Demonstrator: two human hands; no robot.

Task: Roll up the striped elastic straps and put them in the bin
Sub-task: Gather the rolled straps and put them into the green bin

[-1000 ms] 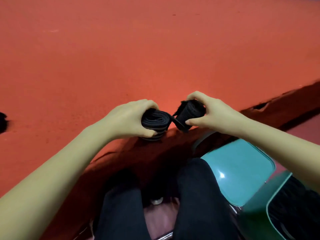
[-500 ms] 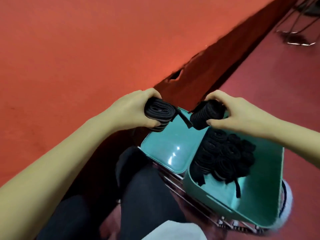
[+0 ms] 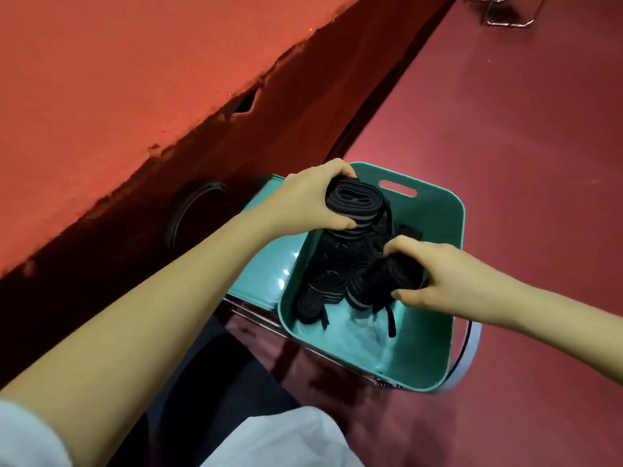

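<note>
A teal plastic bin point(image 3: 435, 352) stands on a teal chair seat point(image 3: 259, 267) to my right. Several rolled black straps with grey stripes point(image 3: 333, 281) lie piled inside it. My left hand point(image 3: 303, 200) grips one rolled strap point(image 3: 354, 203) above the bin's far left corner. My right hand point(image 3: 435, 271) grips a second rolled strap point(image 3: 394, 271) low inside the bin, right on the pile. Loose strap ends trail over the bin's floor.
The red table point(image 3: 118, 79) runs along the left, with a torn edge and a dark side panel. Red floor point(image 3: 505, 129) spreads to the right, with metal chair legs point(image 3: 505, 18) at the top. My dark trousers and a white garment point(image 3: 276, 439) fill the bottom.
My view swung right from the table to the bin. Both hands carried their rolls from the table edge over the bin; the right one went down onto the pile.
</note>
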